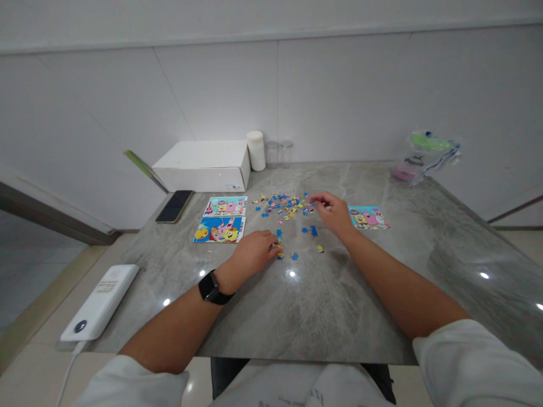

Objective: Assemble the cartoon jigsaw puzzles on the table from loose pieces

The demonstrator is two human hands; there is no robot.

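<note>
My left hand (257,249), with a black watch on the wrist, rests on the table. Its thumb and fingers are closed around a small yellow jigsaw piece (280,246) at the left of a few laid-out pieces. A blue piece (294,256) lies just right of it, and more blue pieces (314,230) sit farther up. My right hand (333,212) reaches over the right edge of a loose pile of jigsaw pieces (288,204), mostly blue and yellow. Its fingers are bent and a little apart, and I make out nothing held between them.
Two cartoon picture cards (219,229) lie left of the pile, and another picture card (370,217) lies right. A phone (175,206), white box (203,164), white bottle (256,151), glasses (286,154), plastic bag (424,158) and corded power bank (102,302) stand or lie around the table (339,316).
</note>
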